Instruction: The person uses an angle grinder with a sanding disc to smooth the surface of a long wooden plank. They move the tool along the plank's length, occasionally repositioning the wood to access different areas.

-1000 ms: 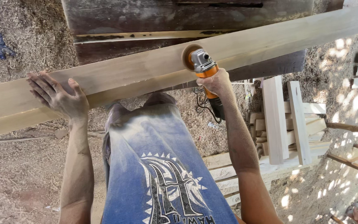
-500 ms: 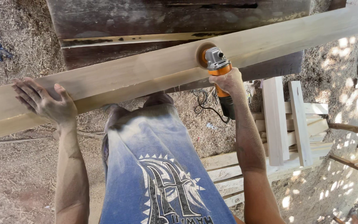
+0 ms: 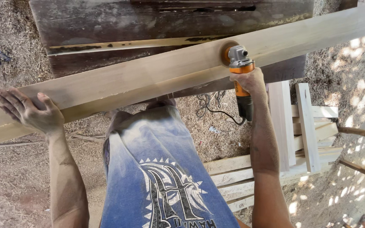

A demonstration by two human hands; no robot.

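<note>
sawdust-strewn dirt ground lies under everything, with a dark weathered slab [image 3: 170, 25] beyond the hands. the left hand [image 3: 30, 112] lies spread and flat, fingers open, pressing on the near end of the long pale plank [image 3: 148, 78], gripping nothing. the plank runs from under that hand up past the right hand. the right hand [image 3: 248, 82] is wrapped closed around an orange angle grinder [image 3: 239, 69], its disc on the plank's face just beyond the knuckles. to sand well, i judge: keep the left palm firm, the disc flat, pressure light. the black cord [image 3: 212, 107] trails below the right wrist; pale slats [image 3: 300, 122] lie to its right.
</note>
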